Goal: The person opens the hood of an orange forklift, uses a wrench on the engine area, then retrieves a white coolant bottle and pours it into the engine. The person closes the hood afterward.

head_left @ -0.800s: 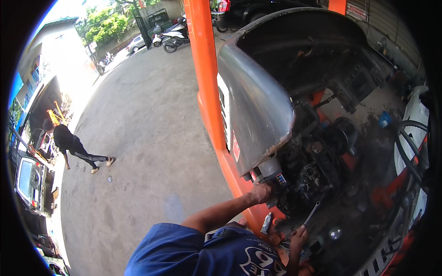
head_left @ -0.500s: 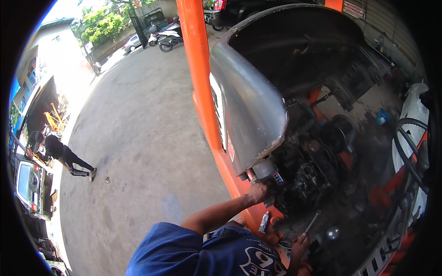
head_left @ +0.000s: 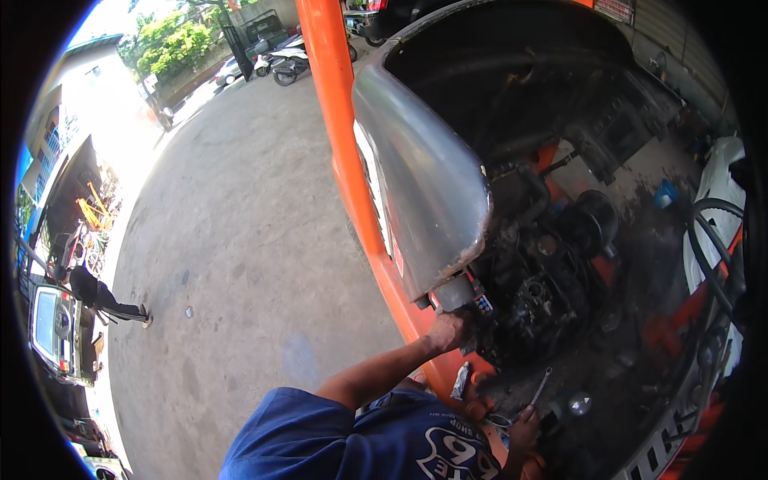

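Note:
My left hand (head_left: 449,330) reaches to the near left side of a dark engine (head_left: 544,308), just under a grey rounded part (head_left: 458,295). Its fingers are curled, and what they grip is hidden. Beside it is a small dark piece with coloured dots (head_left: 483,304). Lower down, my right hand (head_left: 524,429) is closed round a long metal wrench (head_left: 540,389). The ring-shaped end of the wrench points up and away from me, apart from the engine.
A large grey curved body panel (head_left: 424,168) arches over the engine. An orange post (head_left: 328,88) stands to its left. A silver tube (head_left: 461,379) lies near my body. Thick black hoses (head_left: 708,232) hang at right. Far left, a person (head_left: 100,296) walks near a parked vehicle (head_left: 54,328).
The view has shifted slightly, with the panel and post a little further left. Both hands keep nearly the same places. The distant person has moved left, towards the parked vehicle.

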{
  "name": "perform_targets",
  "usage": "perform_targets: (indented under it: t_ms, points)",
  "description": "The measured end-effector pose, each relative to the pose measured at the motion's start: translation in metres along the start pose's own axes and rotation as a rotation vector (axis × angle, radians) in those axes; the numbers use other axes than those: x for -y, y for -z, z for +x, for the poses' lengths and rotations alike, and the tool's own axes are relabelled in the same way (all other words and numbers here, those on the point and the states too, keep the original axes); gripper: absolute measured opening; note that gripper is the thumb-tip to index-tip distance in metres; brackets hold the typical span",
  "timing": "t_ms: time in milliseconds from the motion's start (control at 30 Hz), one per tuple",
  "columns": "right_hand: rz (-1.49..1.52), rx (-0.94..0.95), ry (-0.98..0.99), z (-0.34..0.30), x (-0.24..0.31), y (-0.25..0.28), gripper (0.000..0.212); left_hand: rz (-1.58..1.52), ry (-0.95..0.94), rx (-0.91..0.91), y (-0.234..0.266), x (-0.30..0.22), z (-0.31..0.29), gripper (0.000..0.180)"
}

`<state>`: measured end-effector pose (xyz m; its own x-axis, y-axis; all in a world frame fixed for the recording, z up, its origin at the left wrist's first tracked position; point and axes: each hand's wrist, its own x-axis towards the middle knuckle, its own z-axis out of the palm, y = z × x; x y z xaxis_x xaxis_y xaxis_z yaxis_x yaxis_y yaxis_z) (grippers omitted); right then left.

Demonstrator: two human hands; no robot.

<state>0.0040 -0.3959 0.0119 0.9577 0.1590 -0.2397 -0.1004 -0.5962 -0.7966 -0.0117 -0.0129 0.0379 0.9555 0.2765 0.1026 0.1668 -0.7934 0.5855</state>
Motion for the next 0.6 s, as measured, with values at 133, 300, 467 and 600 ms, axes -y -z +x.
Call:
perform_targets:
  t_ms: [133, 300, 467, 600]
  points:
    - [0.017, -0.019, -0.140, 0.007, -0.023, 0.005, 0.038, 0.008, 0.041, 0.042, -0.004, 0.007, 0.002, 0.033]
    - [-0.204, -0.195, -0.065, 0.008, -0.068, 0.010, 0.035, -0.165, 0.040, 0.085, -0.007, 0.023, 0.006, 0.025]
    - [-0.451, -0.191, -0.215, 0.006, -0.121, 0.013, 0.035, -0.204, 0.072, 0.137, -0.001, 0.056, 0.018, 0.016]
    - [-0.546, -0.350, -0.232, 0.011, -0.154, 0.020, 0.034, -0.158, -0.070, 0.139, 0.002, 0.054, 0.026, 0.013]
